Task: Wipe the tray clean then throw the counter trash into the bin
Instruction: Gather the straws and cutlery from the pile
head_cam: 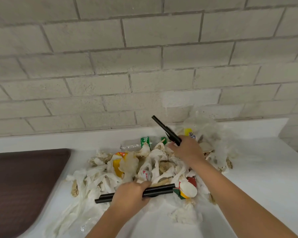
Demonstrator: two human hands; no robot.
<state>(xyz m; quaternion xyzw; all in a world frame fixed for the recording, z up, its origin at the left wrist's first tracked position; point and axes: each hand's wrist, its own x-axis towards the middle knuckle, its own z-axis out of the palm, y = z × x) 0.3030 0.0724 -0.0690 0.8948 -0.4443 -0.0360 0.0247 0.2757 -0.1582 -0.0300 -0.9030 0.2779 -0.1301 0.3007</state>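
If I lift too fast, I judge that scraps could scatter over the white desk (248,186) and off its near edge, because what I hold is thin and limp paper slides off it. No bin shows. The brown tray (24,182) lies flat, well left of the trash pile (93,179), and its long axis seems to run from me toward the wall. A clear bottle (136,145) lies on its side at the pile's far edge. My left grip (129,194) is closed around a pair of black sticks (160,188) lying crosswise at the pile's near edge. My right grip (186,150) clutches another black stick (162,125) above the pile's far side, pointing up and left.
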